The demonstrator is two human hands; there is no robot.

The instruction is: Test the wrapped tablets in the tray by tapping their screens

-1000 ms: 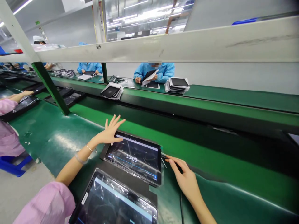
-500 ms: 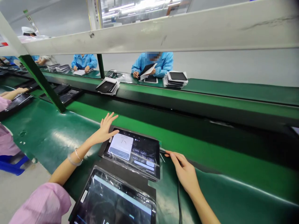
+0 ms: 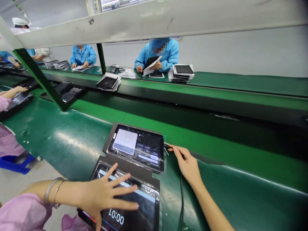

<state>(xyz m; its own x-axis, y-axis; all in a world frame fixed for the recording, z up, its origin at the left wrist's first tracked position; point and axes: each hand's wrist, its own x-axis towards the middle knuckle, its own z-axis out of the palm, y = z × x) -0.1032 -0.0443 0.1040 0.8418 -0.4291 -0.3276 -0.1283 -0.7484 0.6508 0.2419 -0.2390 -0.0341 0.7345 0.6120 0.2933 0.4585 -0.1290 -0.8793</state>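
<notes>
My left hand (image 3: 108,192), fingers spread, is over the nearer tablet (image 3: 144,208), whose lit screen shows 00:01 upside down; I cannot tell whether it touches the glass. Beyond it lies a second tablet (image 3: 149,147) in clear film, with a white pop-up and buttons on its screen. At that tablet's right edge, my right hand (image 3: 189,165) pinches the end of a cable. The black cable (image 3: 182,199) runs from under this hand down the green bench. Dark grey pads (image 3: 130,165) show beneath and between the two tablets.
A green post (image 3: 40,80) rises at the left, and a white beam (image 3: 144,22) crosses above. Across the line, a person in blue (image 3: 173,53) handles a tablet beside a stack of tablets (image 3: 181,73). Another stack (image 3: 109,81) sits nearer. A co-worker's hand (image 3: 19,89) shows far left.
My left hand has left the upper corner of the farther tablet and come down over the nearer one, fingers spread. My right hand stays at the cable. The view has tilted slightly downward.
</notes>
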